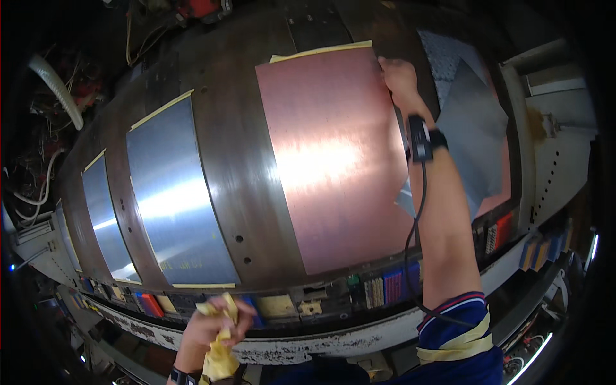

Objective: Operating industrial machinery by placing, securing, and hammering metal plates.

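A copper-pink sheet (pixel 340 212) lies on the large curved dark metal cylinder, with a strip of yellow tape (pixel 321 51) along its far edge. My right hand (pixel 399 80) is at the sheet's far right corner, fingers curled; whatever they pinch there is hidden. Close to me, my left hand (pixel 224 321) is closed around crumpled yellow masking tape (pixel 220 360), which hangs below the fingers. Beyond my right forearm, a loose grey sheet (pixel 475 122) with angular edges overlaps another pink sheet (pixel 502 204).
Silvery metal plates (pixel 179 192) with taped ends lie on the cylinder (pixel 244 186) to the left. Coloured blocks (pixel 393 285) line its near edge above a worn white rail (pixel 289 350). A cable (pixel 410 256) runs along my right arm. Yellow tape strips (pixel 459 343) cling to my right sleeve.
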`<action>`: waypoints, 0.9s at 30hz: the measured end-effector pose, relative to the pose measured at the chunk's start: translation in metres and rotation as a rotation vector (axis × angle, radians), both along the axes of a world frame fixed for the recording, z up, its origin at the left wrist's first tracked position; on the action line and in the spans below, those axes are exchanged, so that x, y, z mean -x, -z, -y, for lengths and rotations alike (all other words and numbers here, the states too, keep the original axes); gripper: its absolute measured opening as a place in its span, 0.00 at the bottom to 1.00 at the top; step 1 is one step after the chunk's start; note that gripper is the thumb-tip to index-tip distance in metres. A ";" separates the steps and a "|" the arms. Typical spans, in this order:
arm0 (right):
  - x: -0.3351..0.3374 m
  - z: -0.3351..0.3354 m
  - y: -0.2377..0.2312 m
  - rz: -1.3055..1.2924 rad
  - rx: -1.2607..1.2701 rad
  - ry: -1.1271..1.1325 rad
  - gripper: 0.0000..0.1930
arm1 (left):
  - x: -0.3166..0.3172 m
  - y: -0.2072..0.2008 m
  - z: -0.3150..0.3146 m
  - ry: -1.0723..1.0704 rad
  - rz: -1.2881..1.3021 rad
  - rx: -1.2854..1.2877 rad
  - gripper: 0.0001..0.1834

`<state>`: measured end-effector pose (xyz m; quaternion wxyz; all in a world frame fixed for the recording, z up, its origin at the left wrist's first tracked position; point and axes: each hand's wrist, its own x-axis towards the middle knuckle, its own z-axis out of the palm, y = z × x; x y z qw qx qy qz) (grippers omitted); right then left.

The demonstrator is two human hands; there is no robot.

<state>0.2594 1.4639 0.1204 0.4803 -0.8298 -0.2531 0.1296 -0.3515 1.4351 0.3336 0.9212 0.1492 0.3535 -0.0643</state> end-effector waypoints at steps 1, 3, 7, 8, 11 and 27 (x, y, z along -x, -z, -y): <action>-0.002 -0.023 0.001 -0.009 -0.009 -0.009 0.12 | -0.025 0.005 -0.009 -0.191 0.029 0.065 0.23; -0.004 -0.056 -0.021 0.086 0.354 0.126 0.15 | -0.074 0.020 -0.019 -0.151 -0.126 -0.001 0.28; -0.016 -0.071 -0.033 -0.395 0.056 -0.078 0.09 | -0.150 0.075 -0.026 -0.144 0.044 0.164 0.34; -0.013 -0.074 -0.033 -0.400 0.051 -0.088 0.09 | -0.166 0.087 -0.031 -0.161 0.041 0.130 0.33; -0.031 -0.064 -0.028 -0.399 0.030 -0.187 0.06 | -0.216 0.111 -0.042 -0.181 0.034 0.083 0.33; 0.126 -0.039 -0.060 0.344 -0.167 -0.502 0.06 | -0.237 0.149 -0.055 -0.193 -0.124 -0.010 0.28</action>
